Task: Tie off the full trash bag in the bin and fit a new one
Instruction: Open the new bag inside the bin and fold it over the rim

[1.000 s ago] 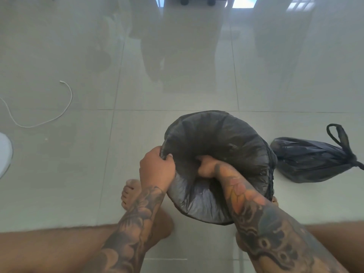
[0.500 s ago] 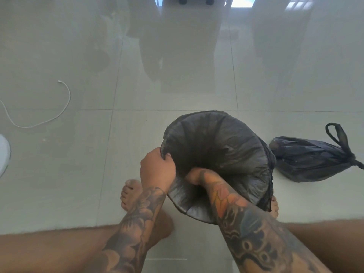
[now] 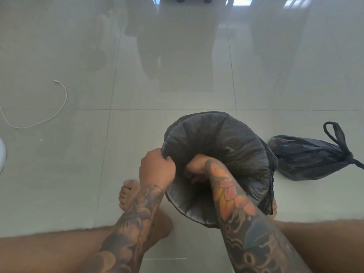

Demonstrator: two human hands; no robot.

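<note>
A new black trash bag [image 3: 216, 138] lines the bin, whose dark mesh wall [image 3: 271, 186] shows on the right side. The bin's mouth tilts toward me between my bare feet. My left hand [image 3: 156, 170] is closed on the bag's edge at the near left rim. My right hand [image 3: 197, 168] reaches down inside the bag and presses against the liner; its fingers curl into shadow. The full black bag [image 3: 307, 158], knotted with its handles sticking up, lies on the floor just right of the bin.
Glossy pale floor tiles [image 3: 177, 85] stretch ahead. A white cable [image 3: 59, 111] lies at the left, and a white object's edge [image 3: 2, 154] shows at the far left border. My left foot [image 3: 128, 194] rests beside the bin, and my bare legs cross the bottom of the view.
My right hand has slid a little left and toward me inside the new bag. My left hand keeps its hold on the rim. The tied bag has not moved.
</note>
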